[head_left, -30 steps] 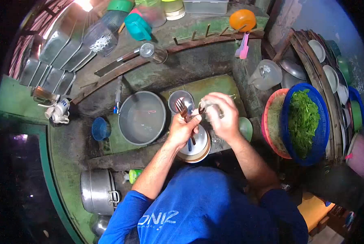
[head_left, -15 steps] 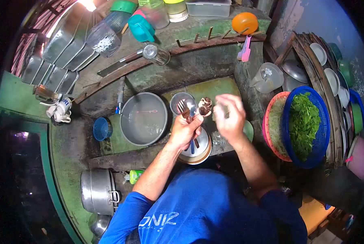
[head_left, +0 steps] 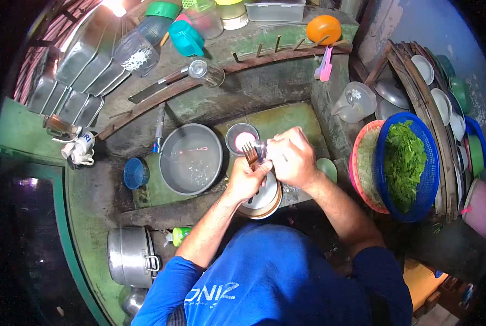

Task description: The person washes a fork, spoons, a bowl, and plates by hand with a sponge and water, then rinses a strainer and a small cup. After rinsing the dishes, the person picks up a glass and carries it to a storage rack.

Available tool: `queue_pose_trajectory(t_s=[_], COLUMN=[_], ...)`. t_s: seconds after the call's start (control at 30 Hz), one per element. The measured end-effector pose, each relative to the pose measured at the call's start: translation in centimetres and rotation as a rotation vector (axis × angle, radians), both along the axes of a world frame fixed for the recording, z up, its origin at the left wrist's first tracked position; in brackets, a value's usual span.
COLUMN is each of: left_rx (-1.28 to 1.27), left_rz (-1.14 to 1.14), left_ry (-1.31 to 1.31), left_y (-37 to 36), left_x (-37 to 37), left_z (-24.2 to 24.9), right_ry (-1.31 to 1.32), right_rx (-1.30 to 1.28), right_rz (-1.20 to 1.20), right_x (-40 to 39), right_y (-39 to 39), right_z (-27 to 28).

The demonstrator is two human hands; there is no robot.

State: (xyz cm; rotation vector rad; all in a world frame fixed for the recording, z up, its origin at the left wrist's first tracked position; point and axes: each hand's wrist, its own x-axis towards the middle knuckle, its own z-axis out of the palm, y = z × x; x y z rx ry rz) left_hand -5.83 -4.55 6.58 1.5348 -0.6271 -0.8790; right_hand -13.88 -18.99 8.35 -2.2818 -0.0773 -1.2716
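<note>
Just right of the grey basin [head_left: 170, 145], the left hand [head_left: 244, 182] is gripping the cutlery [head_left: 250, 156] in a closed fist, with tines pointing away from the body. The right hand [head_left: 293, 160], farther right of the basin, is bending its fingers in toward the far end of the cutlery and meeting the left thumb; whether it is pinching a piece cannot be told, since the back of the hand is hiding its fingertips. Against this, the small bowl [head_left: 231, 143], with something pink inside, is standing just right of the basin's far-right edge, leaving only a thin gap between the two rims. To the basin's near right, the stack of plates [head_left: 267, 201] is lying below the hands, its round edges showing past the left wrist. Beyond the bowl, to the far right of the basin, the green sink floor [head_left: 286, 115] is showing its widest stretch, while left of the basin a narrower strip is running past the blue cup [head_left: 136, 174]. Past the right hand, the green dish [head_left: 328, 171] is bounding the room to the basin's right. On the basin's near side, the sink's ledge [head_left: 167, 213] is forming a low edge; on its far side, the wooden rail [head_left: 254, 63] is topping the wall.
</note>
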Motion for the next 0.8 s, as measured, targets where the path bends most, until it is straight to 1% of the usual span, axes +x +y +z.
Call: queue_pose_trajectory(t_s=[0.03,0.07,0.13,0.17,0.2,0.27,0.33,0.4,0.43,0.5,0.53,0.6,0.67,0.7,0.73,0.77,0.8], left_rx=[0.03,0.032,-0.08,-0.078,-0.052,-0.001,-0.015,-0.011,-0.038,-0.043,-0.047,-0.086,-0.058,-0.017,-0.016,-0.078,-0.144], left_rz=[0.004,0.003,0.019,0.02,0.024,0.034,0.047,0.043,0.066,0.058,0.049,0.048,0.08,0.024,0.023,0.049,0.081], left_ry=[0.05,0.052,0.061,0.061,0.04,-0.001,0.004,-0.03,0.024,0.031,0.034,0.032,0.12,0.045,0.043,0.123,0.202], left_y=[0.1,0.2,0.0,0.1,0.2,0.4,0.4,0.7,0.6,0.6,0.6,0.5,0.5,0.9,0.8,0.4,0.1], left_x=[0.2,0.1,0.1,0.2,0.2,0.3,0.3,0.2,0.2,0.2,0.3,0.2,0.2,0.5,0.4,0.2,0.2], left_z=[-0.7,-1.0,-0.9,-0.9,-0.9,-0.9,-0.8,-0.6,-1.1,-1.3,-1.1,-0.9,-0.9,-1.1,-0.7,-0.1,0.2], right_ry=[0.039,0.016,0.001,0.017,0.018,-0.013,-0.029,-0.024,-0.021,-0.037,-0.001,-0.021,0.023,0.167,0.088,0.043,0.0], right_rx=[0.128,0.111,-0.004,-0.068,-0.066,0.004,0.117,-0.02,-0.019,-0.013,0.05,-0.063,0.16,0.077,0.291,0.521,0.747], right_rz=[-0.041,-0.08,-0.011,0.052,0.051,-0.085,-0.055,0.063,0.059,-0.051,-0.053,0.053,-0.08,-0.164,-0.257,-0.226,-0.186], right_x=[0.1,0.6,0.3,0.1,0.2,0.8,0.8,0.6,0.6,1.0,0.6,0.9,1.5,1.3,1.8,1.6,1.8], right_y=[0.0,-0.8,0.3,0.7,0.4,-0.4,0.7,0.5,0.4,0.0,1.0,0.4,-0.9,-2.4,-3.6,-4.2,-4.3], right_z=[0.1,-1.0,0.4,-0.4,-0.5,-0.5,-0.3,-0.5,-0.5,-0.3,0.5,-1.3,-2.0,-1.1,-2.5,-4.0,-3.5])
